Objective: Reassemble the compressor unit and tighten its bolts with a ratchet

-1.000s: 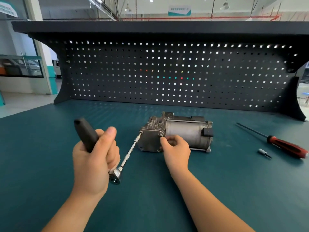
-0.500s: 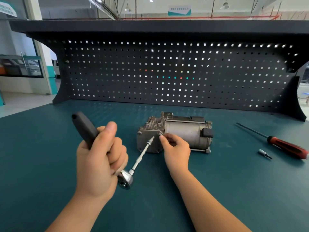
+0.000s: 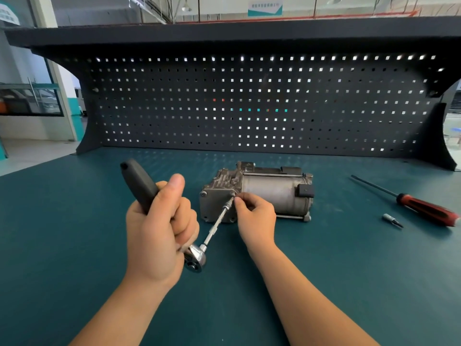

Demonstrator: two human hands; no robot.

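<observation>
The left hand (image 3: 159, 228) is up in front of the compressor (image 3: 272, 193), a bit to its left. Its fingers curl tight round the black handle of the ratchet (image 3: 138, 186), thumb pointing up. The right hand (image 3: 255, 216) sits right against the compressor's near end. Its thumb and first finger pinch the tip of the ratchet's bar there. Both bare arms reach toward the compressor.

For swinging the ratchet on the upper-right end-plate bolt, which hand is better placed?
Left. The left hand grips the ratchet handle, its extension tip at the bolt; the right hand only pinches that bolt on the compressor.
</observation>
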